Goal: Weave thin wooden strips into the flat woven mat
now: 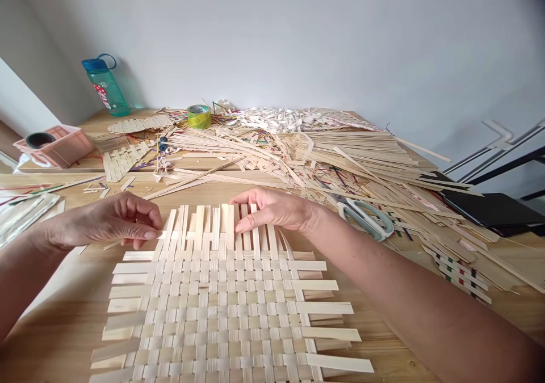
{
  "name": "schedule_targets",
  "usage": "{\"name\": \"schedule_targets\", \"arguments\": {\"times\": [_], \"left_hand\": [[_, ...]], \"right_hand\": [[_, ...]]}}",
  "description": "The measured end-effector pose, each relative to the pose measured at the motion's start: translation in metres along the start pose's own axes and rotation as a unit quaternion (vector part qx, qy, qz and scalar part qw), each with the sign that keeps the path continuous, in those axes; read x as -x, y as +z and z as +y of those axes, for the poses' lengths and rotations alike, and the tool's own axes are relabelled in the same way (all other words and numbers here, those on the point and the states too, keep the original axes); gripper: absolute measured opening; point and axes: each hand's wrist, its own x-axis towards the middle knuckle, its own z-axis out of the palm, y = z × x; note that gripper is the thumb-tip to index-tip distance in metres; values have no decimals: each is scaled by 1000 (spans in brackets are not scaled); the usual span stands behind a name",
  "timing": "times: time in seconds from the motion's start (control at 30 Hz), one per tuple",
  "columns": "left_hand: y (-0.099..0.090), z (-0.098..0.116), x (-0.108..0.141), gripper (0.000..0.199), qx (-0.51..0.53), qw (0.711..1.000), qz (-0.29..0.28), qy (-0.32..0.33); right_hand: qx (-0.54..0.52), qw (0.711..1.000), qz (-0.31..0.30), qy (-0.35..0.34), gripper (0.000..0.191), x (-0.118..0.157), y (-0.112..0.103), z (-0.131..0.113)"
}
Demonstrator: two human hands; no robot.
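A woven mat of pale wood strips (225,315) lies on the table in front of me, with loose strip ends sticking out at its left, right and far edges. My left hand (114,221) is at the far left corner, thumb and fingers pinching a thin cross strip (191,236). That strip runs between the upright strips toward the right. My right hand (272,213) grips the tops of the upright strips (232,224) near the middle of the far edge, thumb on the near side and fingers partly hidden behind them.
Behind the mat lie heaps of loose strips (349,156), a roll of tape (199,116) and white scraps (281,119). Scissors (366,215) rest at the right, near a black flat object (496,210). A pink basket (63,147) and a teal bottle (108,91) stand at the left.
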Motion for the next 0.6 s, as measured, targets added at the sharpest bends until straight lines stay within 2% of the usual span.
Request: {"name": "schedule_targets", "arguments": {"times": [0.1, 0.23, 0.47, 0.6], "left_hand": [[3, 2, 1, 22, 16, 1000, 24, -7], [7, 6, 1, 20, 5, 1000, 23, -16], [18, 14, -2, 23, -14, 997, 61, -34], [17, 14, -1, 21, -33, 997, 65, -28]], "right_hand": [[10, 1000, -12, -8, 15, 0, -1, 2], [25, 999, -18, -19, 15, -1, -2, 4], [57, 998, -20, -10, 14, 0, -2, 1], [103, 995, -12, 8, 16, 2, -2, -4]]}}
